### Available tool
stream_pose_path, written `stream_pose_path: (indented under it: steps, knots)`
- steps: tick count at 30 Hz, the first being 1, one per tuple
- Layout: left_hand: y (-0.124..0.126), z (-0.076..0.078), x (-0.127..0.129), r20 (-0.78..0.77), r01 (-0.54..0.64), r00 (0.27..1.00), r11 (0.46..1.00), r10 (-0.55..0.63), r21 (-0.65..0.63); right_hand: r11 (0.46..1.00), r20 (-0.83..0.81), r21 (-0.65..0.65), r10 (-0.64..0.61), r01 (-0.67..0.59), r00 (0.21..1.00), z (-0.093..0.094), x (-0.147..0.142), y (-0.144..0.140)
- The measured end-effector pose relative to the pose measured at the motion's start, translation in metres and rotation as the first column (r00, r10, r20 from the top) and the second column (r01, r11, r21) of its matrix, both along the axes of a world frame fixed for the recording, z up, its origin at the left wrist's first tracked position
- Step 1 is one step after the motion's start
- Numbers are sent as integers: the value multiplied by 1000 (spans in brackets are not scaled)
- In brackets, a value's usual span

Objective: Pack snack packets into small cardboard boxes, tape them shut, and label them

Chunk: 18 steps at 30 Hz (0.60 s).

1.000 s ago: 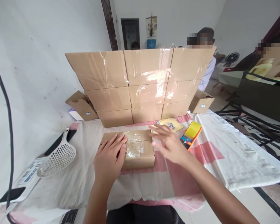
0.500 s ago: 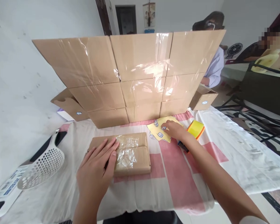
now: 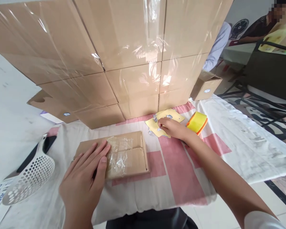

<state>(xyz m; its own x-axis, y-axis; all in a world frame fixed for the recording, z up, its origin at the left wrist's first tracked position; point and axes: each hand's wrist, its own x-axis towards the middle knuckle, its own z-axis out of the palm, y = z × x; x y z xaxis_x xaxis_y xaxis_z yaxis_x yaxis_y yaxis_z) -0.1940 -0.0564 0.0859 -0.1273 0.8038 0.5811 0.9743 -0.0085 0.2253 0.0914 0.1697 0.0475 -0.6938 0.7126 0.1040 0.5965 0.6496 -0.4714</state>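
Note:
A flat cardboard box [image 3: 127,160], its lid sealed with clear tape, lies on the cloth in front of me. My left hand [image 3: 85,173] rests flat on its left part, fingers stretched out. Over the yellow sticker sheets [image 3: 178,117], right of the box, my right hand [image 3: 173,128] has its fingers curled into a pinch. Whatever may be between the fingertips is hidden. Small printed stickers show on the sheets around the fingers. Beside my right wrist stands a yellow and orange tape dispenser [image 3: 197,122], partly covered by my forearm.
A tall taped cardboard panel [image 3: 135,79] rises behind the work area. Small labelled cartons stand at its left [image 3: 54,108] and right [image 3: 206,86]. A white slotted scoop [image 3: 30,175] lies at left. Two other people sit beyond, near a dark chair [image 3: 269,73].
The view has tilted down and moved closer to the panel. My right hand's fingers have curled together over the sticker sheets. My left hand stays on the box.

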Motion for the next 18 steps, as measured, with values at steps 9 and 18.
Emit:
stream_pose_path:
  steps: [9, 18]
  knots:
    - [0, 0, -3, 14, 24, 1000, 1000, -24, -17, 903, -272, 141, 429, -405, 862, 14, -8, -65]
    - [2, 1, -2, 78, 23, 997, 1000, -23, 5, 704, -58, 652, 417, -283, 907, -4, -28, -88]
